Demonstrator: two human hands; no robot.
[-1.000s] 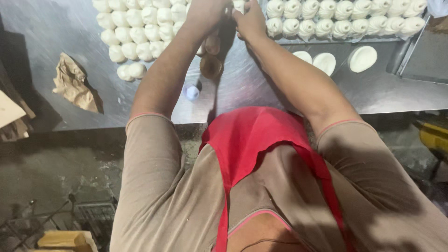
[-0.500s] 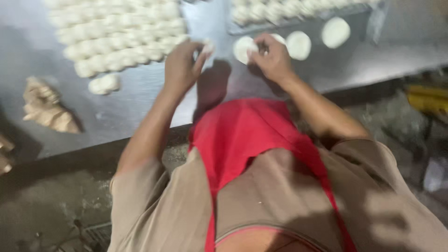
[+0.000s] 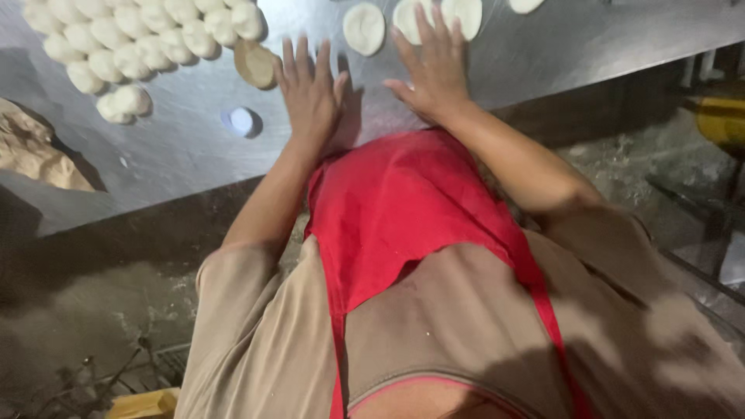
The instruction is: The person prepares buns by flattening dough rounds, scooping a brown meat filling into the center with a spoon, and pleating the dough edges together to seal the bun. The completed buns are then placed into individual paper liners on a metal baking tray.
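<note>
Since half a second ago I've shifted from pinching dough to pressing: my left hand [image 3: 310, 89] lies flat on the steel tabletop [image 3: 543, 54], fingers spread, holding nothing, beside a brown dough piece [image 3: 254, 64]. My right hand [image 3: 434, 66], also spread, presses a flattened dough disc [image 3: 405, 17]. Dough balls [image 3: 140, 39] sit up-left.

Both hands lie flat, fingers spread, on the steel table [image 3: 543, 54] — the left hand [image 3: 310, 89] on bare metal near a brown disc [image 3: 254, 64], the right hand [image 3: 436, 66] touching a flattened dough round [image 3: 409, 17]. Dough balls [image 3: 140, 39] sit heaped beyond the left hand.
</note>
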